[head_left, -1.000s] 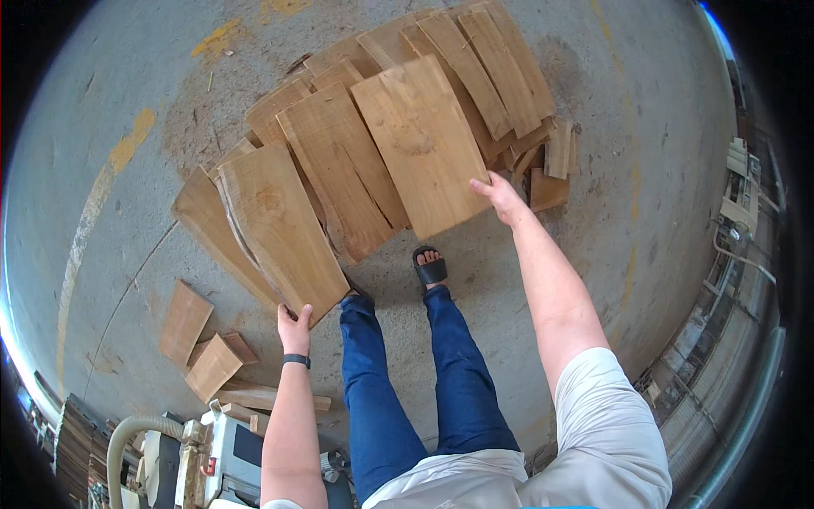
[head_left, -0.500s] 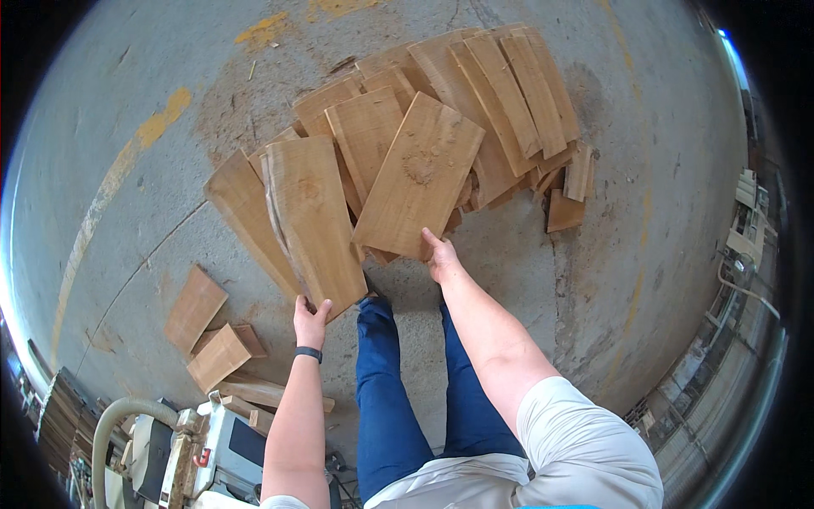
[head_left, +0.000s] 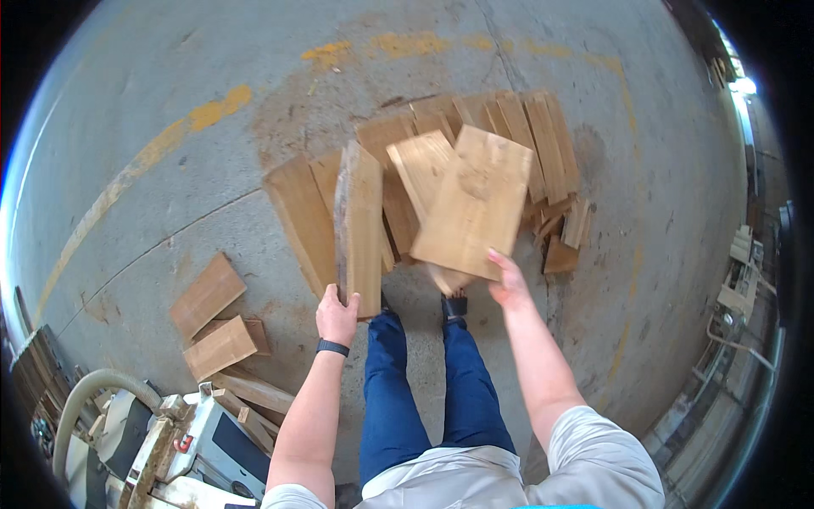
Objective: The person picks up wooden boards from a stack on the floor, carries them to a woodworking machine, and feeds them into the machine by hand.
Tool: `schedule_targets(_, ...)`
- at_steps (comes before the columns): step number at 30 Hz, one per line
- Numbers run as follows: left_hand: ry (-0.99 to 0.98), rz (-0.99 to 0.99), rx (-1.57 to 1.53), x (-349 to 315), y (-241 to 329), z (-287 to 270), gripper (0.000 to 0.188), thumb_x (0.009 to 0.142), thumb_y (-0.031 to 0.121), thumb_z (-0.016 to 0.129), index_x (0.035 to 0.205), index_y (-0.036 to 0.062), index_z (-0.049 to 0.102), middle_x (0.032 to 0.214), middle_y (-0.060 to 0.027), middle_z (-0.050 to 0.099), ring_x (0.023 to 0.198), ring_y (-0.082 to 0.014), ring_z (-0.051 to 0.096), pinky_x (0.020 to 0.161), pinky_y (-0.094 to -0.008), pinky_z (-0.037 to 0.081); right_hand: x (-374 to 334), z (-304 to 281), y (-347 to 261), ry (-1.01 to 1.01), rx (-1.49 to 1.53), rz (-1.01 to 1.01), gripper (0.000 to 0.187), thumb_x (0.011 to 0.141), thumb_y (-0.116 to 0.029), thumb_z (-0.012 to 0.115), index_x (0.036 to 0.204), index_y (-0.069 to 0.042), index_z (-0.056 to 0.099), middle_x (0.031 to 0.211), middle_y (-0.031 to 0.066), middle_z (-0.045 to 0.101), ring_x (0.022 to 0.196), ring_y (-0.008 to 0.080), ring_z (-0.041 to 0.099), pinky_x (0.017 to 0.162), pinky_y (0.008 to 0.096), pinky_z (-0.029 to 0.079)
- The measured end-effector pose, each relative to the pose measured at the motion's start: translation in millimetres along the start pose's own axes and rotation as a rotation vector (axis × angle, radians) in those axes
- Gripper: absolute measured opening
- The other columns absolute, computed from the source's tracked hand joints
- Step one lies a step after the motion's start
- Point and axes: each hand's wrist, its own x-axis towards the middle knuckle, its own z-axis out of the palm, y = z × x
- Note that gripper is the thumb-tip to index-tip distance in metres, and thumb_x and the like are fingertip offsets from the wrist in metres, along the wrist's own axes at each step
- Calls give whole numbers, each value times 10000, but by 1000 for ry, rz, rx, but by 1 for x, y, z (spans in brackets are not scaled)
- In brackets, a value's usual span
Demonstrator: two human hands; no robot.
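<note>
My left hand [head_left: 337, 315], a dark band at its wrist, grips the near end of a wooden board [head_left: 363, 229] with a rough bark edge. That board is tilted, turned partly on its side. My right hand [head_left: 508, 281] is closed on the near edge of a wider wooden board [head_left: 480, 199], its thumb on the upper face, the other fingers hidden below. Behind the wider board another light board [head_left: 419, 165] sticks out; whether my right hand holds it too I cannot tell. Beyond both hands, a spread pile of overlapping boards [head_left: 553, 148] lies on the floor.
Several short boards [head_left: 222, 349] lie on the concrete floor at the left. A machine with a pale hose [head_left: 110, 382] stands at the lower left. Racks and metal pipes [head_left: 746, 343] line the right side. A worn yellow line [head_left: 174, 136] crosses the floor.
The right board has been lifted and moved right, away from the left one. My left hand has tipped its board toward its side. The view has shifted, so the pile appears lower.
</note>
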Motion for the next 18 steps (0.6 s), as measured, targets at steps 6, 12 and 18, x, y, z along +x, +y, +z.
schedule_targets(6, -170, -184, -272, -11, -30, -52, 438, 811, 330, 720, 994, -56, 620, 949, -261, 690, 923, -395, 676, 813, -443, 522, -83, -38, -56, 30, -42, 71, 549, 834, -196, 718, 1339, -84, 535, 1256, 83, 630, 1162, 278, 590, 982, 451, 481)
schedule_targets(12, -106, -324, -397, -82, -42, -75, 377, 798, 271, 733, 946, -62, 633, 874, -161, 694, 827, -234, 652, 764, -361, 511, -89, -37, -36, 187, 33, 107, 546, 826, -107, 683, 1344, -60, 518, 1301, 127, 591, 1178, 328, 560, 1041, 480, 453)
schedule_targets(18, 39, -430, -836, -217, -57, -99, 379, 872, 162, 701, 1163, -63, 611, 1087, -97, 679, 978, -177, 620, 890, -319, 488, -119, -29, -42, 89, -81, 68, 551, 832, -109, 683, 1356, -94, 513, 1285, 100, 594, 1170, 309, 560, 999, 480, 473)
